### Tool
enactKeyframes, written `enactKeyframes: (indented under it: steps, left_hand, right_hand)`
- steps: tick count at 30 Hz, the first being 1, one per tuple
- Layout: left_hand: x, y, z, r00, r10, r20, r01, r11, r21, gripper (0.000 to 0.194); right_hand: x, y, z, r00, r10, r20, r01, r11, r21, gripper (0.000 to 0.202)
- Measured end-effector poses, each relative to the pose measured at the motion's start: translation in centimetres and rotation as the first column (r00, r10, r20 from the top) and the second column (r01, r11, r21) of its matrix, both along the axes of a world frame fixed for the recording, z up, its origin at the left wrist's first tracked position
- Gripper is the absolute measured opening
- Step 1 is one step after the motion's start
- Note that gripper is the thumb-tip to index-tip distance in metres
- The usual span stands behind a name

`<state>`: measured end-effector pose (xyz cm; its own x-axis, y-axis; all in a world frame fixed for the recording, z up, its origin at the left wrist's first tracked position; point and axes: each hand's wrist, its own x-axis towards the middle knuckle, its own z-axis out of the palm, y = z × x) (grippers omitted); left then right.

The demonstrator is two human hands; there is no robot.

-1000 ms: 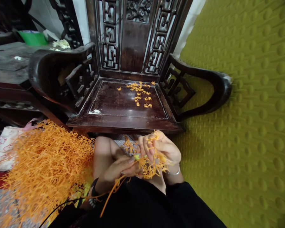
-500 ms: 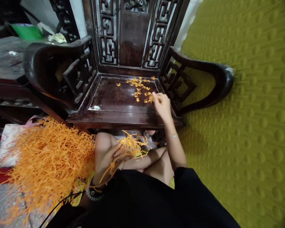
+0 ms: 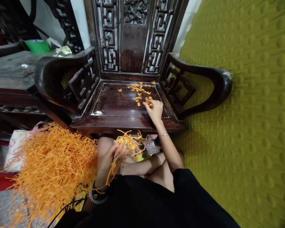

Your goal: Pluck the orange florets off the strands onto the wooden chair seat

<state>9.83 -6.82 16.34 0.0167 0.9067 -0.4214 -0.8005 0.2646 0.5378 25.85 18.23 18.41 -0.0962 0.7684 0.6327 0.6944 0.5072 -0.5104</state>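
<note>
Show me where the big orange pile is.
The orange pile sits low on the left of the head view, between the white bag and the left knee.

Dim, uneven indoor light, source out of frame, leaves pale glare on seat (image 3: 114,101) and gloss on right armrest (image 3: 222,84). Deep shadow swallows space beneath side table (image 3: 11,71); black shirt (image 3: 142,202) shows little detail. Orange strands (image 3: 130,142) look soft, pile (image 3: 54,158) smears at lower edge. Wide lens stretches wall (image 3: 239,126) toward edge.
</note>
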Motion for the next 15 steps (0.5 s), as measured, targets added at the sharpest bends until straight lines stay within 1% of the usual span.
enactKeyframes:
  steps: [2,4,6,7,8,9,10,11,12,13,14,15]
  left_hand:
    - [0.3,0.0,0.2,1.000,-0.003,0.026,0.002,0.999,0.039,0.049]
    - [0.4,0.0,0.4,0.999,-0.020,0.043,0.017,0.998,0.056,0.047]
    - [0.5,0.2,0.4,0.999,-0.015,0.029,0.014,0.999,0.034,0.046]
    - [0.5,0.3,0.3,1.000,-0.008,0.006,0.008,1.000,0.019,0.046]
    - [0.6,0.4,0.2,1.000,0.005,-0.022,-0.005,1.000,0.010,0.046]
    - [0.7,0.5,0.2,0.998,0.021,-0.052,-0.020,1.000,0.015,0.046]
    - [0.8,0.6,0.1,0.996,0.037,-0.080,-0.035,0.999,0.031,0.045]
    - [0.9,0.7,0.1,0.993,0.057,-0.105,-0.052,0.997,0.052,0.043]
    - [1.1,0.8,0.1,0.989,0.075,-0.130,-0.066,0.995,0.071,0.039]
    - [1.2,0.8,0.2,0.984,0.091,-0.154,-0.077,0.993,0.091,0.035]
    - [1.3,0.8,0.2,0.980,0.091,-0.179,-0.073,0.992,0.108,0.032]
    - [1.3,0.8,0.3,0.977,0.073,-0.201,-0.049,0.991,0.124,0.030]
  right_hand:
    - [0.2,-0.2,-0.7,1.000,0.019,-0.014,-0.019,0.999,-0.026,0.026]
    - [0.6,-1.2,-0.5,0.998,0.037,-0.052,-0.039,0.999,-0.030,0.026]
    - [1.1,-3.4,0.8,0.993,0.069,-0.094,-0.072,0.997,-0.028,0.027]
    - [1.3,-4.9,1.8,0.985,0.113,-0.128,-0.118,0.992,-0.035,0.029]
    - [1.5,-6.5,2.8,0.971,0.174,-0.163,-0.183,0.982,-0.040,0.030]
    - [1.6,-8.2,3.9,0.941,0.265,-0.211,-0.279,0.959,-0.039,0.030]
    - [1.7,-9.9,4.8,0.899,0.363,-0.244,-0.378,0.925,-0.019,0.027]
    - [1.7,-11.5,5.4,0.861,0.448,-0.242,-0.456,0.890,0.023,0.024]
    - [1.6,-13.0,5.9,0.831,0.515,-0.211,-0.510,0.856,0.078,0.022]
    - [1.4,-14.2,6.0,0.820,0.554,-0.144,-0.540,0.832,0.127,0.022]
    - [1.2,-15.2,6.0,0.818,0.572,-0.058,-0.559,0.814,0.156,0.025]
    - [0.9,-16.0,5.7,0.813,0.582,0.024,-0.578,0.801,0.154,0.031]
